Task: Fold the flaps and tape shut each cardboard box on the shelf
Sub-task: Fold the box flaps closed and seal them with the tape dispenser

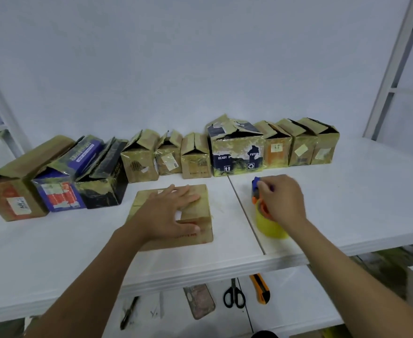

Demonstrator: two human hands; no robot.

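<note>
- Nearest to us, below the front edge of the white shelf point(78, 245), a lower surface carries black-handled scissors point(234, 294), an orange utility knife point(260, 288), a phone case point(200, 300) and a dark pen-like tool point(128, 313), all in front of and lower than the closed box.
- Our two bare forearms reach forward and up from the bottom corners, the left one slanting rightward, the right one slanting leftward.
- Our left hand point(169, 213) lies flat, palm down, on top of the closed box point(195, 215), fingers spread and pointing away to the right, thumb stretched along the near right side of the lid; it presses and grips nothing.
- The closed box sits on the shelf with its flaps folded down, just left of the seam between the two shelf panels.
- To the right of the closed box, across that seam, our right hand point(282, 202) curls from above around the tape dispenser point(261, 198), knuckles up, wrist bent down; its blue and orange frame shows at the fingers, and the yellowish tape roll point(270, 226) rests on the shelf below the palm.
- Behind the closed box, a row of open boxes point(195, 157) runs along the back wall, flaps standing up, from a large tilted brown one far left to small brown ones at the right; a taller box with dark blue print point(237, 152) stands behind and right of the closed box.
</note>
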